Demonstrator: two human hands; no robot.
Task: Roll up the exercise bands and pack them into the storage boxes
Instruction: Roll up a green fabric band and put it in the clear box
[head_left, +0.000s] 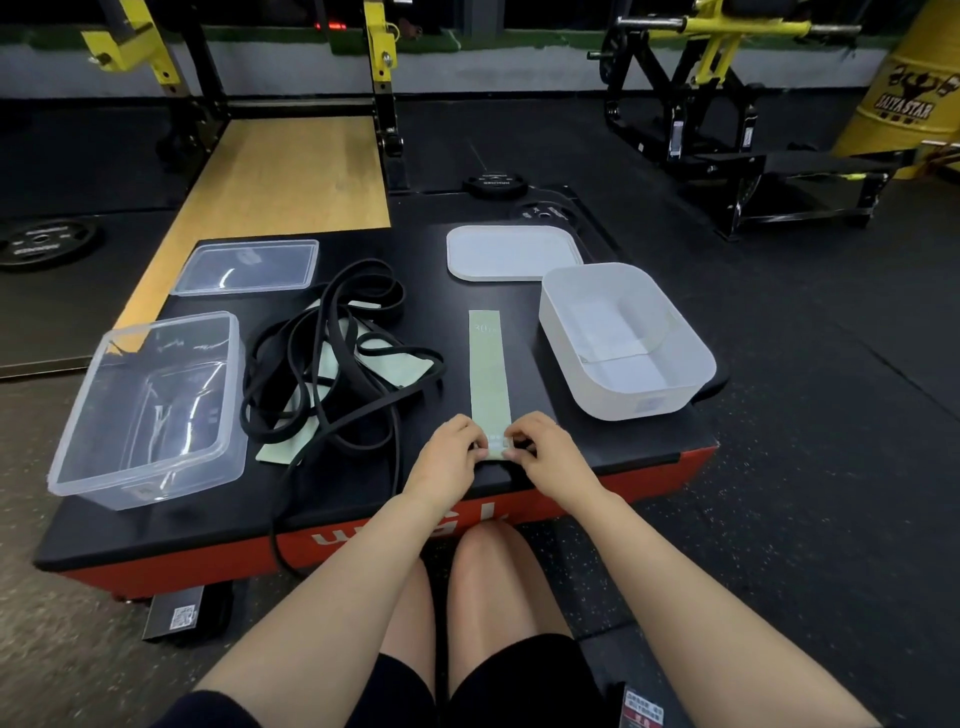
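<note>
A pale green flat band (488, 369) lies straight on the black box top, running away from me. My left hand (449, 452) and my right hand (545, 449) pinch its near end, which is curled into a small roll. A tangle of black loop bands (332, 358) lies to the left, on top of other pale green bands (288, 447). An empty clear box (150, 410) stands at the left, and an empty white box (623, 338) at the right.
A clear lid (249, 266) and a white lid (511, 252) lie at the back of the black-topped red plyo box (597, 452). One black band hangs over the front edge. Weight plates (493, 184), a wooden platform and gym racks stand beyond.
</note>
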